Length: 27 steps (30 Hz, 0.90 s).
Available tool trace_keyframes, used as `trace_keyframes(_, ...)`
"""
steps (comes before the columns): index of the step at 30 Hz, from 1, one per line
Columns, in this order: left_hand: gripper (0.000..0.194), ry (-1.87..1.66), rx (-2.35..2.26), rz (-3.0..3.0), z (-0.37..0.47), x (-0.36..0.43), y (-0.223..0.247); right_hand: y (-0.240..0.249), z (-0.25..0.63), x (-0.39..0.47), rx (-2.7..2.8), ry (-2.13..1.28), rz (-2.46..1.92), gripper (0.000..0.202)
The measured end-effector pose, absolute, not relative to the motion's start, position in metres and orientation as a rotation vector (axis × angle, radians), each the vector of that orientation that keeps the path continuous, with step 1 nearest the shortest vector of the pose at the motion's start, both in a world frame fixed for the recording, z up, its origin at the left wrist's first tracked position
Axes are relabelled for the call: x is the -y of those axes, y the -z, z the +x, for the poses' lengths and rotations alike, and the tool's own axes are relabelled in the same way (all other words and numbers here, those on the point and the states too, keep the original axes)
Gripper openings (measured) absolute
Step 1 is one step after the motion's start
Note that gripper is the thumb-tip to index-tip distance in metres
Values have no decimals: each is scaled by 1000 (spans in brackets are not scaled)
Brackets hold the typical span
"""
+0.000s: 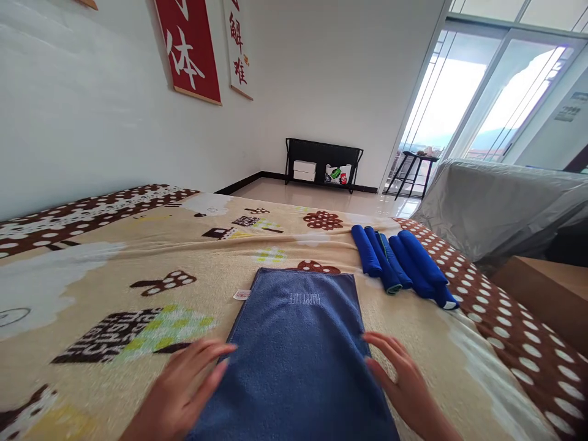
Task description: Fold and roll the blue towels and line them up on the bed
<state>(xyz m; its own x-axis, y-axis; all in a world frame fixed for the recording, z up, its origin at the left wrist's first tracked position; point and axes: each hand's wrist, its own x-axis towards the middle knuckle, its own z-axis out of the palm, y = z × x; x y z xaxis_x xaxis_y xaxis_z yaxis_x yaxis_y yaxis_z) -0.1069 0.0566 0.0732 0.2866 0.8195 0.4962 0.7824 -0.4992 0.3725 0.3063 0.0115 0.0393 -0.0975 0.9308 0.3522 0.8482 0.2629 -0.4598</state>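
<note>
On the bed (92, 269), near its near edge, a dark blue towel (298, 343) is laid out flat on the patterned blanket, its long sides running away from the camera and its stitched label end toward the far edge. The left hand (184, 392) is pressed on the blanket at the towel's left border, fingers spread apart and flat, clamped on nothing. The right hand (404, 380) is laid along the right border, fingers likewise apart and just touching the cloth. Toward the bed's right edge, well apart from the hands, four rolled towels (402, 263) of brighter blue are lined up side by side. Judging from this, those rolls are finished, while the flat towel is smoothed out but neither folded nor rolled yet. Beyond the bed, a black rack (321, 160) is seen against the far wall.
</note>
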Motion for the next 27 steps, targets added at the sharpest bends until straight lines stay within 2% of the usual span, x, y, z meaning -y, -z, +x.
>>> trace_keyframes(4, 52, -313, -1179, 2636, -15, -128, -86, -50, 250, -102, 2251, -343, -1582, 63)
trace_keyframes(6, 57, -211, -1217, 2637, 6, -168, -71, -42, 240, -141, 2247, -326, -1625, 64)
trace_keyframes(10, 58, -215, -1424, 2608, -11, -235, -36, -21, 266, -189, 2184, -293, -1747, 61)
trace_keyframes(14, 58, -254, -1527, 2602, -38, -264, -19, -8, 295, -204, 2178, -282, -1793, 64)
trace_keyframes(21, 55, -259, -1628, 2618, -31, -262, -25, -12, 292, -202, 2190, -204, -1848, 63)
trace_keyframes(27, 56, -315, -1630, 2660, 38, -244, -28, -27, 230, -201, 2140, -91, -1835, 56)
